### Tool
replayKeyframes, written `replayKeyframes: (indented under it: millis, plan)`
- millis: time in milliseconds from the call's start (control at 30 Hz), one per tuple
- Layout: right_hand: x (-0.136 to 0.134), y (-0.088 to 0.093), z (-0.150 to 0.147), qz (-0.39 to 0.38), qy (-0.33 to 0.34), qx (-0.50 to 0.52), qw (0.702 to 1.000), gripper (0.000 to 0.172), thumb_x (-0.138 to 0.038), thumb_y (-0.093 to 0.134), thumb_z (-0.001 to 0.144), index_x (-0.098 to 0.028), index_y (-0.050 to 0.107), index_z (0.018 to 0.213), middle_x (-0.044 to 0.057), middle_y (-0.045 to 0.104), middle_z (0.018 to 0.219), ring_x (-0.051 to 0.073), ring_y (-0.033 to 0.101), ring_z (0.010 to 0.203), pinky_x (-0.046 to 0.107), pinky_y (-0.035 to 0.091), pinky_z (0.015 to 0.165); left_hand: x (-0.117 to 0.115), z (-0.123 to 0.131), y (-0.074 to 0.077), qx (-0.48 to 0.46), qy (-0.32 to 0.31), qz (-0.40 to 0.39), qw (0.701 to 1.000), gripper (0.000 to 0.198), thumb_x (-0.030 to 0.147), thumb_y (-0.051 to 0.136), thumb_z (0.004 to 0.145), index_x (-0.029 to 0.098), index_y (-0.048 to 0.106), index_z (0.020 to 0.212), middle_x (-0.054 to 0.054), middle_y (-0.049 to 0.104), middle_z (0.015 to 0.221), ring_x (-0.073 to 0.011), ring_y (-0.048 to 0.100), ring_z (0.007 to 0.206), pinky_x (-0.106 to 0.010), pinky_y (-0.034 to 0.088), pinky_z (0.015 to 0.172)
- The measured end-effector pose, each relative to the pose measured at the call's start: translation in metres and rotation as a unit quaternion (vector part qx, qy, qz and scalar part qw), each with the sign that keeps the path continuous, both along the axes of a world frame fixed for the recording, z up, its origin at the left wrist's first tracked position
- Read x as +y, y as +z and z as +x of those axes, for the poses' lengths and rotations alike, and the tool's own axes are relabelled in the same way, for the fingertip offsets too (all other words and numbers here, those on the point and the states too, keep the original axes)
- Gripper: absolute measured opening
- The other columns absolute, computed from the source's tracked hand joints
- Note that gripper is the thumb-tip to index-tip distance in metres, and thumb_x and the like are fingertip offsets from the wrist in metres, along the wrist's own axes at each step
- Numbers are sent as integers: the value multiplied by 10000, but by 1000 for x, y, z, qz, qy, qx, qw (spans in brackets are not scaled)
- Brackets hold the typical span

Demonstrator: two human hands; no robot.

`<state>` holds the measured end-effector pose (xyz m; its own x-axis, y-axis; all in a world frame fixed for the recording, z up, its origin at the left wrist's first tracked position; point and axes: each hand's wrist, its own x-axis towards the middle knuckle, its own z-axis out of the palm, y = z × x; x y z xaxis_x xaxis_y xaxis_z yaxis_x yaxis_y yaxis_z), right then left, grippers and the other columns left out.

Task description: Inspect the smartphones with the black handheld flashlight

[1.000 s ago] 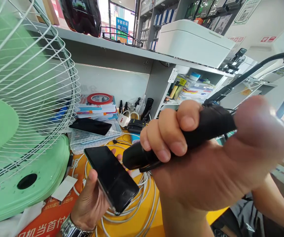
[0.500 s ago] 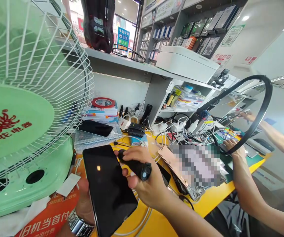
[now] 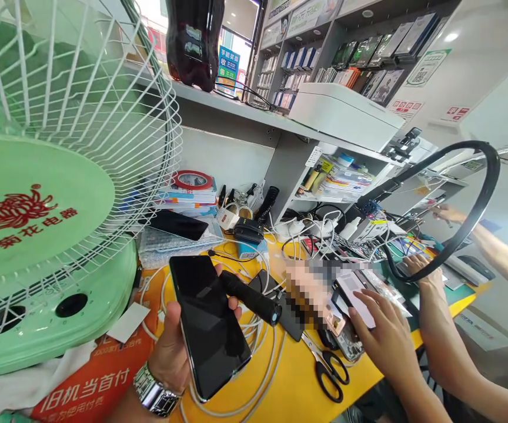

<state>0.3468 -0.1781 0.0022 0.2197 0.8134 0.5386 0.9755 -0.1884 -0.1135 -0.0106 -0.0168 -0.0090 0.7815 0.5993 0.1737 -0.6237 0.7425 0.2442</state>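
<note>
Left third of the frame: green fan (image 3: pixel 37 205) behind a white wire guard. Across the bottom, centre to right: yellow table (image 3: pixel 289 388), strewn with white cables (image 3: pixel 260 352). Upper centre-right, on the grey shelf (image 3: pixel 236 108): white printer (image 3: pixel 346 114); further left on the same shelf, dark bottle (image 3: pixel 194 41). Right side: black flexible hose (image 3: pixel 483 205), curving in a wide loop over the far bench. Under the shelf, right of centre: open compartment (image 3: pixel 287 170), holding small bottles and a stack of papers (image 3: pixel 346 176).

Lower centre: black phone (image 3: pixel 210 326), screen dark, tilted up off the table, grasped from beneath by the left hand (image 3: pixel 170 358), thumb along the left edge, fingers curled round the right edge; metal wristwatch (image 3: pixel 154 395) just below. Lower right: right hand (image 3: pixel 384 338), opened flat, fingers spread, resting on a white plate (image 3: pixel 355 296) atop an opened pink device (image 3: pixel 340 326). Further right, a co-worker's hand (image 3: pixel 419 270) on the bench. Just right of the phone: black torch (image 3: pixel 251 298), one end against the left fingertips; pinned by them or merely lying on the cables, hard to tell. Below it, black scissors (image 3: pixel 328 370), flat on the table.

Half a second earlier: torch clenched in the right hand, at the phone's right edge. Now let go, that hand shifted away to the lower right. Phone smaller in the frame than before, still in the same left-hand grasp.
</note>
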Motion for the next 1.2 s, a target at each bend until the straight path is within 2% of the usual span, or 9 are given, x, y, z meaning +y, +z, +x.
replayKeyframes:
  millis: [100, 233, 433, 567, 700, 900, 1000, 1067, 1200]
  plan:
    - [-16, -12, 24, -45, -55, -42, 997, 555, -631, 411, 1036, -161, 611, 1251, 114, 454, 1340, 297, 368, 1293, 560, 255, 1139, 1, -1, -3, 16, 5, -12, 1000, 598, 575, 749, 753, 417, 606, 1312, -78, 746, 1140, -201, 695, 1048, -358, 574, 906]
    - [-21, -17, 28, -74, -87, -66, 991, 594, -669, 339, 1036, -201, 613, 1277, 97, 426, 1393, 317, 350, 1316, 601, 288, 1108, 1, 1, -5, 12, 2, -10, 1000, 573, 572, 742, 762, 426, 613, 1300, -74, 752, 1141, -211, 701, 1052, -366, 572, 914]
    - [-25, -13, 27, -31, -117, -71, 990, 660, -712, 311, 1022, -168, 609, 1250, 111, 455, 1363, 316, 379, 1297, 590, 324, 1094, 1, 2, -2, 5, -7, -16, 1000, 533, 554, 743, 773, 425, 630, 1278, -71, 753, 1149, -196, 703, 1059, -346, 565, 929]
    - [-28, -7, 21, -2, -103, -62, 993, 508, -650, 403, 1032, -227, 607, 1227, 102, 485, 1319, 264, 407, 1281, 474, 342, 1126, 1, 2, -2, 18, 4, -24, 1000, 545, 577, 747, 758, 418, 640, 1268, -78, 757, 1126, -196, 708, 1037, -335, 579, 894]
    - [-18, 1, -15, 32, -25, -25, 999, 435, -586, 457, 1037, -209, 597, 1202, 105, 518, 1254, 248, 472, 1206, 439, 396, 1087, 3, 2, -2, 34, 12, -30, 999, 543, 573, 768, 738, 410, 660, 1245, -55, 761, 1111, -183, 712, 1006, -327, 574, 908]
    - [32, 8, -118, 17, 181, 114, 977, 357, -393, 486, 1038, -162, 522, 1308, 112, 504, 1274, 250, 489, 1193, 418, 453, 990, 4, 0, 6, 71, 47, -24, 996, 637, 648, 725, 726, 373, 640, 1295, -60, 768, 1041, -228, 701, 951, -328, 593, 837]
    - [63, 14, -163, -13, 260, 219, 940, 503, -486, 517, 1021, -208, 433, 1433, 113, 488, 1330, 261, 469, 1253, 405, 461, 1031, 0, -4, 14, 98, 67, -42, 992, 653, 723, 646, 738, 374, 643, 1290, -39, 765, 1014, -249, 687, 934, -333, 593, 810]
    - [81, 18, -183, -10, 299, 297, 907, 478, -492, 471, 1052, -223, 402, 1441, 99, 508, 1314, 231, 503, 1234, 379, 471, 1042, -3, -7, 17, 102, 58, -56, 991, 631, 762, 597, 745, 381, 673, 1243, -27, 768, 1005, -249, 692, 943, -333, 588, 804]
    - [109, 25, -204, 36, 359, 417, 834, 445, -516, 437, 1080, -167, 429, 1356, 87, 601, 1089, 169, 626, 943, 338, 538, 911, -4, -10, 17, 99, 43, -53, 993, 567, 734, 665, 711, 403, 710, 1168, 9, 780, 1046, -239, 695, 990, -333, 567, 852]
